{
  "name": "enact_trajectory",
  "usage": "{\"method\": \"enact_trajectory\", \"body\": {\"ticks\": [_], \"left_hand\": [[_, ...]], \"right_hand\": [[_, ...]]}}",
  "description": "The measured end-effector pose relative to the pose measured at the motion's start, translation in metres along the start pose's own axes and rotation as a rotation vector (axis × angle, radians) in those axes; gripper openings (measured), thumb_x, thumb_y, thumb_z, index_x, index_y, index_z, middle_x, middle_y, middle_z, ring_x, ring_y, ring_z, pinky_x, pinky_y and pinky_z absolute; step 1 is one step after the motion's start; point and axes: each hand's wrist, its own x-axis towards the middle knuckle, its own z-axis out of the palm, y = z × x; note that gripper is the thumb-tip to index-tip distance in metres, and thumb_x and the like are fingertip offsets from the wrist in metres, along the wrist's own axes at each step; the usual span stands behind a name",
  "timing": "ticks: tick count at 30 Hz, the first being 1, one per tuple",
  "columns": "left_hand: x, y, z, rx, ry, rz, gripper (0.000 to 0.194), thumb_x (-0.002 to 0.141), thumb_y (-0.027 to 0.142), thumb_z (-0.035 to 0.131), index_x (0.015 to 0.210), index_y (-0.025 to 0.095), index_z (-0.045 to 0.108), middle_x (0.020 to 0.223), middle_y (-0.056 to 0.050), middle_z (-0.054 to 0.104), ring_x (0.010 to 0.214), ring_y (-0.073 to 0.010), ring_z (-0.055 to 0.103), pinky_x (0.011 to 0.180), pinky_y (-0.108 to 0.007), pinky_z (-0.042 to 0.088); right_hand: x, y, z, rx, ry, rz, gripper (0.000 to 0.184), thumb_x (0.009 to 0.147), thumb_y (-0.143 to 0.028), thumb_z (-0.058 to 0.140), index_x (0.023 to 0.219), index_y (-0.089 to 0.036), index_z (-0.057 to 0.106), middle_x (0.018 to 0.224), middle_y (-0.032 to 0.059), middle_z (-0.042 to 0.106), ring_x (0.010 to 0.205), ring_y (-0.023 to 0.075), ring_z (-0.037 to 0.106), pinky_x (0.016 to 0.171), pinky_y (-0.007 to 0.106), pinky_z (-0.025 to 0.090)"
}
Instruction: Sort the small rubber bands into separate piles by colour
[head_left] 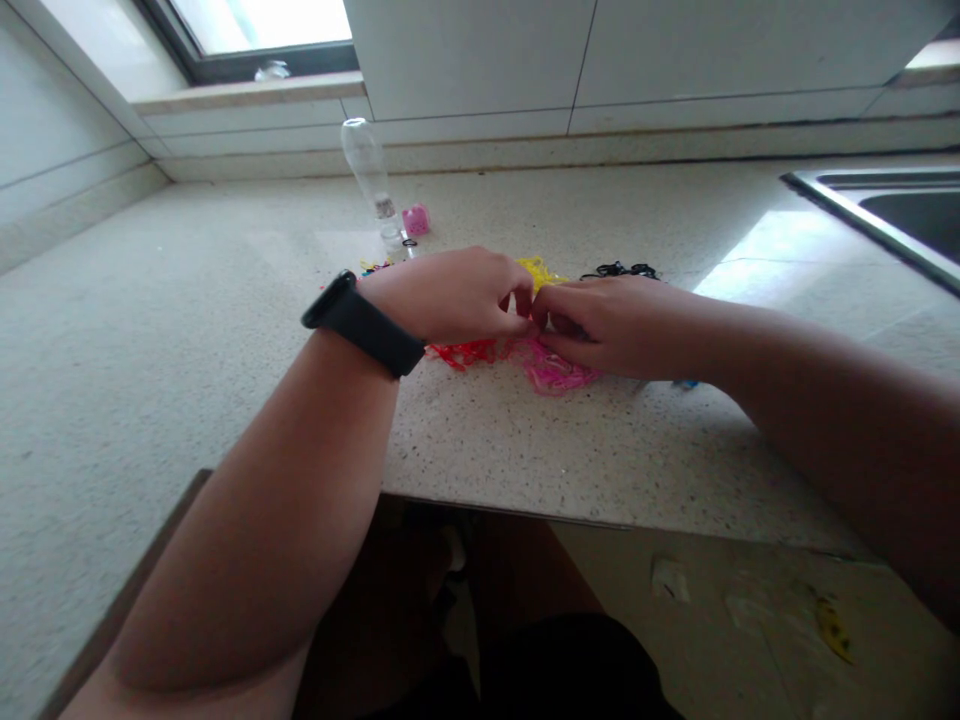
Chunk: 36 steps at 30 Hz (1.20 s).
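My left hand point(476, 295), with a black watch point(364, 325) on its wrist, meets my right hand point(607, 325) at the fingertips. Both are closed in a pinch just above heaps of what look like small rubber bands. What lies between the fingertips is too small to make out. Under the left hand are red bands point(471, 354); pink bands point(559, 370) lie below the right fingers. Beyond the hands show yellow bands point(541, 270) and black bands point(621, 270). A few mixed-colour bands point(373, 267) peek out behind the left wrist.
A clear bottle point(365, 165) stands neck-down on the speckled counter point(262, 260), beside a small pink piece point(415, 219). To the right is a metal sink point(840, 205). The counter's front edge point(525, 515) runs above my legs.
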Motion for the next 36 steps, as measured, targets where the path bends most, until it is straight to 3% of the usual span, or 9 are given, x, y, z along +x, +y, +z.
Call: {"method": "enact_trajectory", "body": {"ticks": [36], "left_hand": [[-0.0016,0.0013,0.0,-0.024,-0.001,-0.007,0.031,0.089,0.036,0.06,0.11,0.019,0.075,0.092,-0.006,0.073,0.092,-0.0221,0.065,0.082,-0.031,0.041]], "right_hand": [[0.0003,0.0012,0.0013,0.017,0.005,0.006,0.024,0.094,-0.037,0.045,0.104,-0.023,0.061,0.092,0.008,0.071,0.077,0.0233,0.063,0.068,0.035,0.039]]}}
